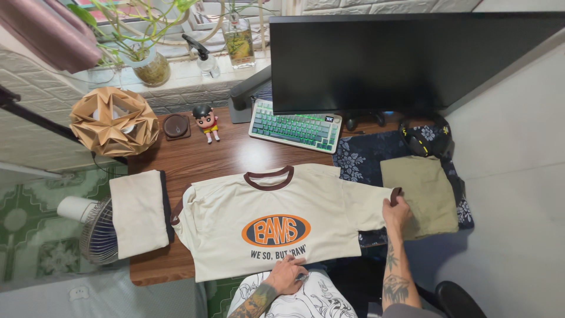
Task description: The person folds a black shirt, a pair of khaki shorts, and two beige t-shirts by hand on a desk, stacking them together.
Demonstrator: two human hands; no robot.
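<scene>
I see my right hand (396, 209) pinching the brown-trimmed sleeve end of the cream short-sleeved T-shirt with an orange oval print (265, 227), while my left hand (286, 275) presses flat on its bottom hem. The shirt lies spread on the brown wooden surface (206, 159), between a folded cream cloth (140, 213) and a folded olive garment (421, 194), with a green-lit keyboard (294, 126) behind.

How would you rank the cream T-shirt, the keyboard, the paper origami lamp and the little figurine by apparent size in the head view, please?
1. Cream T-shirt
2. Keyboard and origami lamp: look alike, so unranked
3. Figurine
</scene>
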